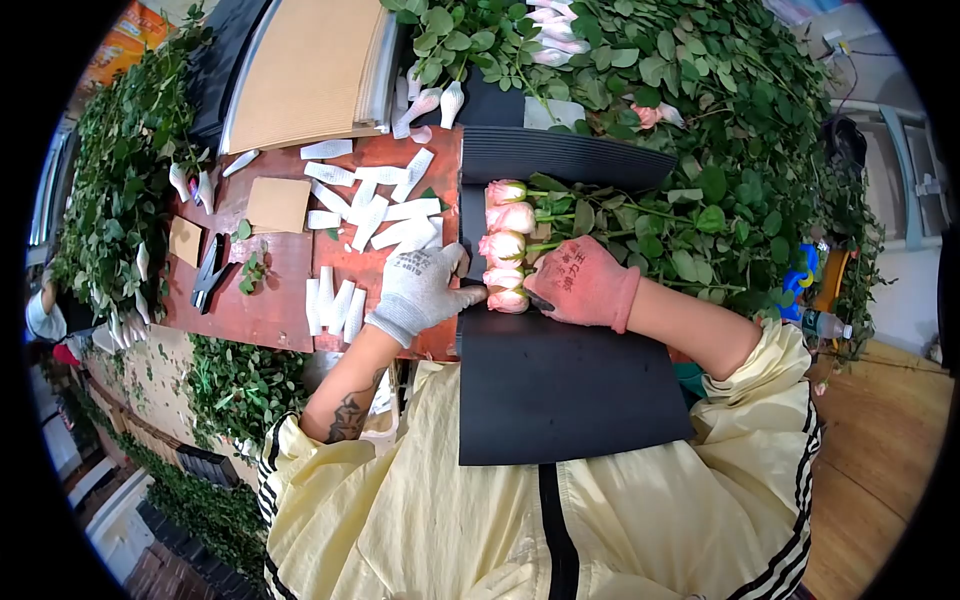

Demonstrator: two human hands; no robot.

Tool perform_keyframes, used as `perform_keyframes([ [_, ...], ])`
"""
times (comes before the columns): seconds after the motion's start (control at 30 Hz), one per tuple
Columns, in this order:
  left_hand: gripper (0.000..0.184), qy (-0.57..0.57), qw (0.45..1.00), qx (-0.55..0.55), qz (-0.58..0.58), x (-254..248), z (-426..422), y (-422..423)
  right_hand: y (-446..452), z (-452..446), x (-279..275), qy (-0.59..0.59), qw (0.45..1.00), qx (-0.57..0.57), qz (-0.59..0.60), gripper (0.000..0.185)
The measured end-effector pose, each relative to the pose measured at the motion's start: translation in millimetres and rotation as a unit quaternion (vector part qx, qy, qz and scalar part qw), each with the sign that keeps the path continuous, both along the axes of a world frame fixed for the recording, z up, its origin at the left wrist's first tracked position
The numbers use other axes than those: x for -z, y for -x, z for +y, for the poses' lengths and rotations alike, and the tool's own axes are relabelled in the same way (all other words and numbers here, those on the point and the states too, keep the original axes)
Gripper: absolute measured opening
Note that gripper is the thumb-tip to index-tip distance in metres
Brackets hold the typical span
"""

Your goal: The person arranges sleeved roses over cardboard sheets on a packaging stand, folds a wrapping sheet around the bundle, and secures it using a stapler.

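Observation:
Several pink roses (507,248) lie in a column on a black sheet (570,385), their leafy stems pointing right. My left hand (422,285), in a pale grey glove, is just left of the lower blooms, thumb and forefinger apart, the fingertips near the sheet's edge; nothing shows between them. My right hand (580,283), in a red glove, is curled at the stems just right of the lower blooms. Its fingertips are partly hidden, so what it grips is unclear. Above the roses stands a ridged black stack (570,155).
White paper sleeves (368,218) lie scattered on the red table (285,325). Black scissors or a stapler (209,274) and brown cards (279,205) are at left. Cardboard sheets (305,75) lie behind. Leafy roses (700,90) crowd the back right. A bottle (826,325) is at right.

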State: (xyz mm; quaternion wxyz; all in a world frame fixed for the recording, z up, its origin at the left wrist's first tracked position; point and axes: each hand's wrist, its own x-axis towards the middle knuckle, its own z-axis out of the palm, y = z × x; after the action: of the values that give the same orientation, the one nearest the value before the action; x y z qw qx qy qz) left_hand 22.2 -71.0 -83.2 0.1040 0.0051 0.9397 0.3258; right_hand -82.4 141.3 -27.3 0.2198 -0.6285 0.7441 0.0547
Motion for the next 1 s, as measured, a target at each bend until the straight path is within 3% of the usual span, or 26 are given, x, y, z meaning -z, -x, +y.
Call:
perform_keyframes([
  [0.1,0.042,0.013,1.0,0.0,-0.018,-3,1,0,-3,6,10,0.041,0.999,-0.005,0.02,0.024],
  [0.2,0.026,-0.028,0.999,-0.01,0.012,-10,-4,-4,-4,4,6,0.06,0.998,0.014,-0.008,0.013],
  [0.27,0.03,-0.175,0.982,0.037,0.067,-27,-11,-2,-4,6,6,0.076,0.997,0.017,-0.012,0.013],
  [0.3,0.03,-0.176,0.981,0.039,0.067,-32,-9,-1,-5,7,6,0.092,0.995,0.014,-0.018,0.013],
  [0.37,0.029,-0.181,0.965,0.162,0.095,-41,-3,4,-4,3,1,0.06,0.998,0.001,-0.011,0.013],
  [0.53,0.027,-0.135,0.977,0.162,0.027,-28,0,6,2,1,-20,0.009,1.0,-0.008,-0.01,0.013],
  [0.6,0.027,-0.107,0.981,0.16,0.036,-25,0,3,5,-4,-33,0.052,0.987,0.131,0.075,0.023],
  [0.7,0.027,-0.137,0.98,0.145,0.005,-31,1,5,10,0,5,0.048,0.971,0.061,0.226,0.025],
  [0.8,0.027,-0.163,0.972,0.154,0.071,-29,2,6,7,-2,8,0.095,0.983,0.071,0.139,0.022],
  [0.9,0.027,-0.149,0.975,0.155,0.064,-29,1,6,6,-4,-1,0.044,0.988,0.079,0.124,0.02],
  [1.0,0.03,-0.114,0.978,0.165,0.063,-40,1,10,6,-1,10,0.091,0.982,0.069,0.152,0.019],
])
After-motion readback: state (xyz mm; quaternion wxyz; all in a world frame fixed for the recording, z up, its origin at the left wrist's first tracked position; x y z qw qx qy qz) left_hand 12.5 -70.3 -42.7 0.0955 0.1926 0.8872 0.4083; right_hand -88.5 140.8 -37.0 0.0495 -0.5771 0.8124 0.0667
